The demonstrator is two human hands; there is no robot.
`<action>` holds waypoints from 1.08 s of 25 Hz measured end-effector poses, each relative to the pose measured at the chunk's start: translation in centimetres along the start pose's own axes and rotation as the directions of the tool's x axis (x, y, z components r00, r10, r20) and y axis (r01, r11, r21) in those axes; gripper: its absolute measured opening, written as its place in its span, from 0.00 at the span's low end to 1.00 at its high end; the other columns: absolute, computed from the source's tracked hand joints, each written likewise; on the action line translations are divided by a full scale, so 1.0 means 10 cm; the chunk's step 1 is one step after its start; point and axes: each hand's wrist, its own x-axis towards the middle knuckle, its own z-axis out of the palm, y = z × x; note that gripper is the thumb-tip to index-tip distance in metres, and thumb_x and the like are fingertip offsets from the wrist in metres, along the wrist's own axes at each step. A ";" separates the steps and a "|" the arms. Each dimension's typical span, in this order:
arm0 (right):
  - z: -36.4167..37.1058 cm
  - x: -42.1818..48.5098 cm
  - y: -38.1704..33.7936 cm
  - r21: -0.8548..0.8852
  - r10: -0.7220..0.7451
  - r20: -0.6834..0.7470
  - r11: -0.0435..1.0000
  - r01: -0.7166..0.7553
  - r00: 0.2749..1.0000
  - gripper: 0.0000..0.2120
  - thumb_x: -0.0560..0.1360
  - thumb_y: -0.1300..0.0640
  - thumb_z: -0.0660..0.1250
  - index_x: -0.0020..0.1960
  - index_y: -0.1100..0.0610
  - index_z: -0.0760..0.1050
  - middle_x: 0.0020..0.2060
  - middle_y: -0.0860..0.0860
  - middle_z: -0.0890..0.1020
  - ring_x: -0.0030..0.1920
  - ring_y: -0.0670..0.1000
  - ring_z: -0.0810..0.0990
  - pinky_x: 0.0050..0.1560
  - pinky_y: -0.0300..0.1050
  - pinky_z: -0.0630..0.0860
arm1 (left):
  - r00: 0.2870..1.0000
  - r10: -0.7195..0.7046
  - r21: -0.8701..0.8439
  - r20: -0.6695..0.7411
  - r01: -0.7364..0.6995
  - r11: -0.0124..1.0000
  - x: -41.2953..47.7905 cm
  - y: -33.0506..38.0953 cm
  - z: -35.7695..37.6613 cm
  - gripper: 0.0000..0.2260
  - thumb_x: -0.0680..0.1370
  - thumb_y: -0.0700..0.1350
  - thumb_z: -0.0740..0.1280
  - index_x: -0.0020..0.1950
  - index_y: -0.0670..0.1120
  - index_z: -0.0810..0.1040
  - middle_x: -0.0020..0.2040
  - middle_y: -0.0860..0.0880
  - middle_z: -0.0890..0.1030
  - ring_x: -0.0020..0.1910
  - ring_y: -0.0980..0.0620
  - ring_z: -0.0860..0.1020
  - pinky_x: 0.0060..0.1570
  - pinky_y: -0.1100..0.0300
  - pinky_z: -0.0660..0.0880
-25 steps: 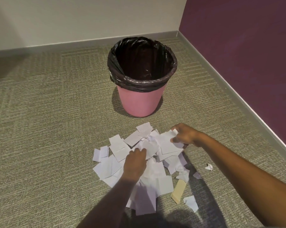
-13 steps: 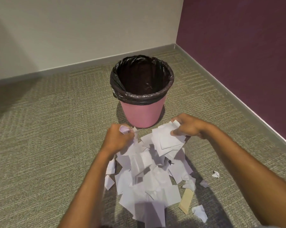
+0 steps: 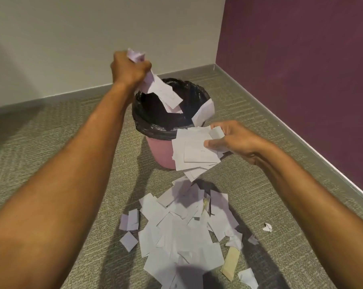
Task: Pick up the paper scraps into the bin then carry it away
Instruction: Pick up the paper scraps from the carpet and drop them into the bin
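A pink bin (image 3: 158, 152) lined with a black bag (image 3: 149, 122) stands on the carpet near the room's corner. My left hand (image 3: 129, 68) is raised above the bin's left rim, shut on a bunch of paper scraps (image 3: 163, 93) that hang down over the opening. My right hand (image 3: 231, 140) is lower, at the bin's right front side, pinching a stack of white sheets (image 3: 194, 151). One sheet (image 3: 204, 113) lies against the bin's right rim. A pile of paper scraps (image 3: 182, 232) lies on the carpet in front of the bin.
A beige strip (image 3: 230, 262) and a small crumpled bit (image 3: 267, 227) lie to the right of the pile. A white wall (image 3: 93, 38) runs behind the bin, a purple wall (image 3: 301, 69) along the right. Grey-green carpet (image 3: 51, 132) covers the floor.
Both hands have lifted off the pile with scraps in them. The left hand rose above the bin's rim; the right hand came up beside the bin. The view tilted up.
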 end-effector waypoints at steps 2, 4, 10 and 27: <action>-0.01 0.07 -0.05 0.004 0.001 -0.059 1.000 -0.001 0.998 0.09 0.74 0.68 0.70 0.54 0.61 0.80 0.45 0.55 0.86 0.40 0.50 0.84 0.35 0.39 0.79 | 0.999 -0.041 0.102 -0.009 0.042 0.994 0.04 -0.21 0.20 0.12 0.71 0.42 0.71 0.53 0.41 0.79 0.49 0.45 0.81 0.49 0.46 0.81 0.46 0.54 0.80; -0.01 0.17 -0.07 -0.015 0.009 -0.115 1.000 -0.010 0.993 0.09 0.74 0.67 0.70 0.53 0.61 0.80 0.46 0.57 0.86 0.43 0.54 0.85 0.38 0.47 0.82 | 0.997 -0.071 0.205 0.042 0.061 0.977 -0.03 -0.46 0.36 0.11 0.74 0.40 0.70 0.55 0.41 0.77 0.49 0.45 0.78 0.50 0.46 0.79 0.49 0.52 0.79; -0.02 0.34 -0.17 -0.017 -0.005 -0.236 1.000 0.001 0.972 0.09 0.74 0.65 0.71 0.54 0.62 0.79 0.47 0.59 0.85 0.44 0.56 0.85 0.40 0.50 0.83 | 0.946 -0.088 0.358 0.312 -0.031 0.933 -0.17 -0.81 0.33 0.33 0.65 0.51 0.79 0.66 0.43 0.72 0.60 0.43 0.78 0.58 0.43 0.77 0.58 0.47 0.76; 0.22 1.28 -0.38 -0.127 0.036 -0.466 0.986 -0.107 0.884 0.14 0.71 0.65 0.72 0.55 0.61 0.74 0.49 0.57 0.81 0.46 0.59 0.83 0.39 0.56 0.84 | 0.966 -0.059 0.196 -0.253 0.111 0.974 -1.53 -1.35 0.10 0.07 0.75 0.43 0.62 0.37 0.48 0.68 0.40 0.49 0.74 0.36 0.52 0.70 0.36 0.58 0.68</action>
